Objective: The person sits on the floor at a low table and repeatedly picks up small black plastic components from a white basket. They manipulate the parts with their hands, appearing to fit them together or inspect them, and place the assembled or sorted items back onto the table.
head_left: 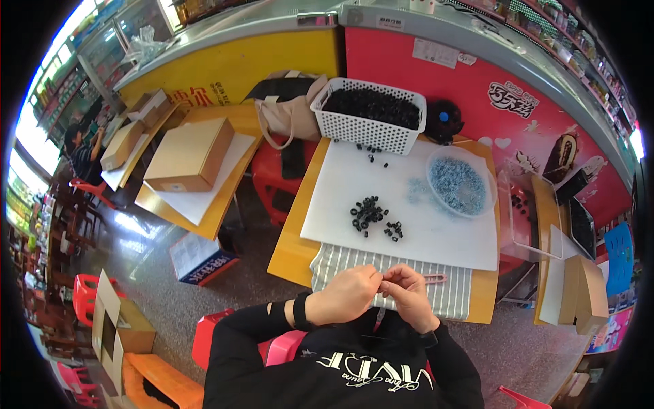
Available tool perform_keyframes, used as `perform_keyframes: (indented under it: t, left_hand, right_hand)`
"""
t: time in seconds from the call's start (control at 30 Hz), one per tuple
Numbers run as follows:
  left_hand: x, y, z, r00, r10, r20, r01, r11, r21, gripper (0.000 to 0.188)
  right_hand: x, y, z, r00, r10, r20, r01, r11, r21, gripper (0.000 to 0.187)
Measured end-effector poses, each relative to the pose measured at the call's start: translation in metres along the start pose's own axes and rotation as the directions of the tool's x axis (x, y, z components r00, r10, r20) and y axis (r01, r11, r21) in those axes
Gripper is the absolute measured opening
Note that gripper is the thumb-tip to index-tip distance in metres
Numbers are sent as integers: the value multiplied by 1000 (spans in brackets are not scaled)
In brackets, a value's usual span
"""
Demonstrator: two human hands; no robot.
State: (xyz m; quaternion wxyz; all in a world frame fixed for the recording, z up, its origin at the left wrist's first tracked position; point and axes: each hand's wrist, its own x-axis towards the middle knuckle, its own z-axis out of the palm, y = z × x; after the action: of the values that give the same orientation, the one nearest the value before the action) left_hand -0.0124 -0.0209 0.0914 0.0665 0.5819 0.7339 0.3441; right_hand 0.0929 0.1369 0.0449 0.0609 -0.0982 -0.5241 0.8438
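My left hand (346, 294) and my right hand (411, 298) meet fingertip to fingertip over a grey-and-white striped cloth (458, 293) at the near table edge. Both are closed in a pinch; whatever is between the fingers is too small or hidden to name. A slim pink tool (436, 278), perhaps tweezers, lies on the cloth beside my right hand. Beyond the hands, a pile of small black ring-like parts (368, 213) and a smaller cluster of them (393, 230) rest on the white sheet (327, 217). A clear round tray (431, 183) holds many tiny light-blue pieces (458, 187).
A white perforated basket (368, 133) full of black parts stands at the sheet's far edge, next to a black round object (444, 121). Left of the table are a red stool (269, 178), a beige bag (289, 119) and a cardboard box (189, 155). A person (83, 146) sits far left.
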Motion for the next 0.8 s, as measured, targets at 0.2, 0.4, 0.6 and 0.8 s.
perform_keyframes:
  t: [0.2, 0.4, 0.6, 0.8]
  left_hand:
    - [4, 7, -8, 986, 51, 158, -78, 983, 165, 11]
    - [9, 18, -9, 985, 82, 154, -110, 978, 177, 13]
    - [16, 27, -11, 977, 152, 149, -180, 963, 202, 12]
    - [32, 34, -24, 949, 289, 127, -311, 923, 227, 11]
  right_hand:
    - [-2, 16, -9, 994, 89, 70, -108, 932, 346, 15]
    - [-5, 12, -13, 995, 84, 59, -99, 944, 314, 13]
    - [-11, -12, -11, 998, 39, 44, -48, 973, 228, 12]
    - [-8, -37, -20, 989, 6, 150, -21, 995, 102, 12]
